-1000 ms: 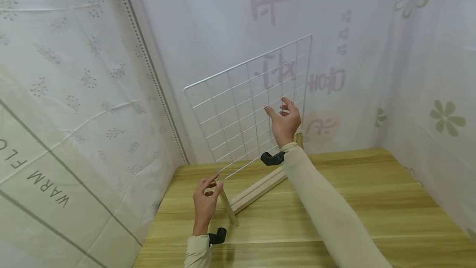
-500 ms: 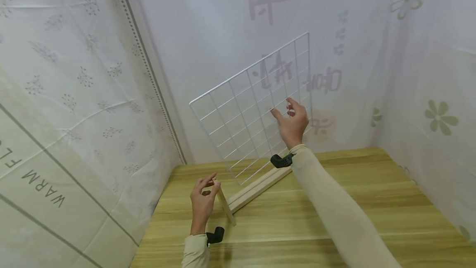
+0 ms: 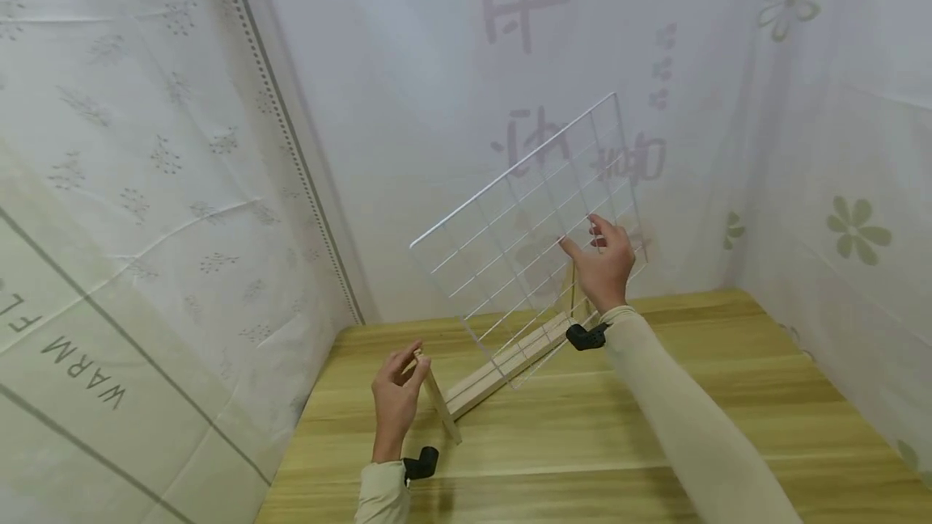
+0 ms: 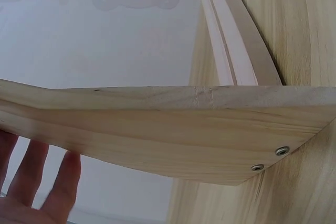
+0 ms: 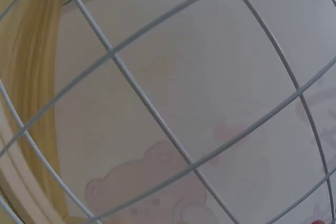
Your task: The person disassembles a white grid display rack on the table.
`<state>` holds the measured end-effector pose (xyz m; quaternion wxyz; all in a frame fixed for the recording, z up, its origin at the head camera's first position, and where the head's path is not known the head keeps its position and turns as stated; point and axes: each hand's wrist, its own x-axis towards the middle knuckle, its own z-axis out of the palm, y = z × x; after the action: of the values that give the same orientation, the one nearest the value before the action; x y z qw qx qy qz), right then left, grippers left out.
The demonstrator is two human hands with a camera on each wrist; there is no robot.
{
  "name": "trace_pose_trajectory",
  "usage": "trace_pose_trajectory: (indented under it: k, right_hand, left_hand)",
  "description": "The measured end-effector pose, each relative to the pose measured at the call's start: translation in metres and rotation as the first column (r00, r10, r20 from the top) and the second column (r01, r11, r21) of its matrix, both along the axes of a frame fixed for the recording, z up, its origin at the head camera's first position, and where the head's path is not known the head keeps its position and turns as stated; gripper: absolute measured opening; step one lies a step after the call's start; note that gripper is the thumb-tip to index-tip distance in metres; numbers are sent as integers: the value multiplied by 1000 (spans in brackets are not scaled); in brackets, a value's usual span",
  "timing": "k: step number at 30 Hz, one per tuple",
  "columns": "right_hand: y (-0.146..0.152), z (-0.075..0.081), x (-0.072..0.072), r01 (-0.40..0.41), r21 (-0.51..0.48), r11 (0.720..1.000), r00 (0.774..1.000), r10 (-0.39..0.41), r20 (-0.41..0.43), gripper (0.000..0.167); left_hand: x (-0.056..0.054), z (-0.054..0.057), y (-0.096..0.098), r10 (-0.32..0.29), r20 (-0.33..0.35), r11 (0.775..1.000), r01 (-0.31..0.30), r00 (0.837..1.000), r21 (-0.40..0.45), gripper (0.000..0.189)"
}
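A white wire grid panel (image 3: 524, 225) hangs tilted over the wooden stand, its lower corner overlapping the stand's base slats (image 3: 502, 366) in the head view. My right hand (image 3: 606, 265) pinches the grid by its inner wires, right of the middle. My left hand (image 3: 396, 403) grips the top of the stand's left side piece (image 3: 440, 403) between thumb and fingers. In the left wrist view that side piece (image 4: 157, 135) shows two screws near its foot, with my fingers (image 4: 65, 182) against its edge. The right wrist view is filled by the grid's wires (image 5: 149, 106).
The stand sits on a wood-grain table (image 3: 582, 443). Its far side piece (image 5: 39, 77) rises near the back wall. White printed cloth (image 3: 408, 103) hangs behind and at both sides of the table. A black wrist camera (image 3: 422, 463) sits on the left wrist.
My right hand has carried the grid right and down, away from the left side piece, tilting it more. My left hand has stayed almost still on the stand.
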<state>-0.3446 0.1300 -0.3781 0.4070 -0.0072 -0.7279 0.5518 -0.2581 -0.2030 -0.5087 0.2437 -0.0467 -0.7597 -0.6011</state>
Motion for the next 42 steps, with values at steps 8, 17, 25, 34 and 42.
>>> trace_pose_trajectory:
  k: [8, 17, 25, 34, 42]
  right_hand:
    - [29, -29, 10, -3, 56, 998, 999, 1, 33, 55]
    - [60, -63, 17, -37, 196, 980, 999, 29, 47, 57]
    - [81, -74, 22, -37, 320, 947, 996, 8, 93, 58]
    - [104, -83, 24, -47, 458, 888, 996, 9, 85, 56]
    - [117, -79, 24, -95, 581, 809, 993, 35, 114, 55]
  left_hand:
    - [-1, -2, 0, -67, -12, 996, 67, 998, 65, 30]
    - [2, -4, -2, -75, -4, 994, 75, 997, 85, 30]
    - [1, -3, -2, -86, -3, 991, 86, 996, 107, 32]
    - [0, -1, 0, -75, 12, 993, 73, 997, 93, 31]
    - [-1, -1, -2, -59, 32, 996, 56, 998, 71, 30]
